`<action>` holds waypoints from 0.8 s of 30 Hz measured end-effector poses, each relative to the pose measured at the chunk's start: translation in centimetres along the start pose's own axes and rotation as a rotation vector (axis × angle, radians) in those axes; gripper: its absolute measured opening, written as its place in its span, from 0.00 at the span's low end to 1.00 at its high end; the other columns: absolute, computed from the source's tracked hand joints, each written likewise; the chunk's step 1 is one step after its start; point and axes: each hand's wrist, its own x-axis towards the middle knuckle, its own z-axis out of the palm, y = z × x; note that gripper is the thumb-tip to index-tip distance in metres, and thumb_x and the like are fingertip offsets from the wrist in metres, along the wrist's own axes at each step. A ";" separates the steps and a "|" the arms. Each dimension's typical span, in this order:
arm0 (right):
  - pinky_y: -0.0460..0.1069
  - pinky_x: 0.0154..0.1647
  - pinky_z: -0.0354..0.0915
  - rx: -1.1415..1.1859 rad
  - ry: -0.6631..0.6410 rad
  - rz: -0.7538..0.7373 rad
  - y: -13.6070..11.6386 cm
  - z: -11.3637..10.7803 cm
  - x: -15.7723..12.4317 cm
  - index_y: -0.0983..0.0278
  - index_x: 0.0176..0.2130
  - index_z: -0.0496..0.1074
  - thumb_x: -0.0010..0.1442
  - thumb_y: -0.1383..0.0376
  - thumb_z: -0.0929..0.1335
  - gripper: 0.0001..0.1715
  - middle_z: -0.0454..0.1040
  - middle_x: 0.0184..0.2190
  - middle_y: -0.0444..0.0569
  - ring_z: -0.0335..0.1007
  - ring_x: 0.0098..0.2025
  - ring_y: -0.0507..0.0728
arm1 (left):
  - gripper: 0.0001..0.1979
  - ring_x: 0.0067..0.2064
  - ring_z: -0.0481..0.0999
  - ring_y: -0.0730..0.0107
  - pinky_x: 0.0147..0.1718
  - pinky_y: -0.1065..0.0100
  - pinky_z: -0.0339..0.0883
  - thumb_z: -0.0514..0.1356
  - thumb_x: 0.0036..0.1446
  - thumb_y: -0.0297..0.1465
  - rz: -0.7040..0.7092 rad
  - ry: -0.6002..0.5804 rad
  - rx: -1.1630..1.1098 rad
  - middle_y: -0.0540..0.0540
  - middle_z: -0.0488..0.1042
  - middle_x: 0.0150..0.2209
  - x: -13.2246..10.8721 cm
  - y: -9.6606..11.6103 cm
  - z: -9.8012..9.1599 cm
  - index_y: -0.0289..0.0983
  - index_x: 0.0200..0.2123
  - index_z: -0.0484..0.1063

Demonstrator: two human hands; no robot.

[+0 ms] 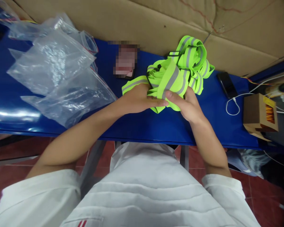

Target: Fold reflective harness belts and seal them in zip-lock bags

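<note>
A bundle of neon green straps with grey reflective bands (180, 67) lies on the blue table (142, 126). My left hand (139, 99) presses down on the near left part of the bundle, fingers closed over the fabric. My right hand (186, 105) grips the near right part, its thumb lying on a reflective band. The two hands meet at the bundle's near edge. A black buckle (172, 54) shows at the top of the bundle.
Several clear plastic bags (56, 72) lie at the left. A black phone (226, 84) with a white cable (234, 105) lies at the right, beside a small cardboard box (260, 116). A blurred card (125, 60) sits at the back. Brown cardboard (156, 22) lines the wall.
</note>
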 end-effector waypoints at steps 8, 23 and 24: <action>0.65 0.73 0.62 -0.115 0.037 -0.232 2.1 -0.3 0.3 0.52 0.64 0.70 0.59 0.30 0.68 0.45 0.74 0.62 0.50 0.63 0.72 0.69 | 0.29 0.62 0.76 0.53 0.64 0.56 0.69 0.73 0.53 0.44 0.240 0.075 -0.108 0.44 0.79 0.58 0.1 0.0 0.4 0.40 0.57 0.77; 0.68 0.74 0.58 -0.540 0.227 -0.420 2.2 0.3 0.5 0.54 0.71 0.53 0.62 0.42 0.72 0.48 0.62 0.71 0.53 0.60 0.73 0.71 | 0.19 0.34 0.81 0.65 0.35 0.67 0.76 0.74 0.48 0.37 0.057 0.097 -0.145 0.49 0.81 0.32 0.0 -0.4 1.1 0.33 0.41 0.81; 0.67 0.74 0.58 -0.525 0.241 -0.431 2.2 0.4 0.4 0.54 0.69 0.56 0.62 0.42 0.72 0.45 0.64 0.70 0.53 0.61 0.72 0.70 | 0.19 0.30 0.80 0.66 0.32 0.68 0.75 0.75 0.48 0.37 0.048 0.077 -0.192 0.50 0.81 0.30 0.0 -0.4 1.3 0.33 0.41 0.81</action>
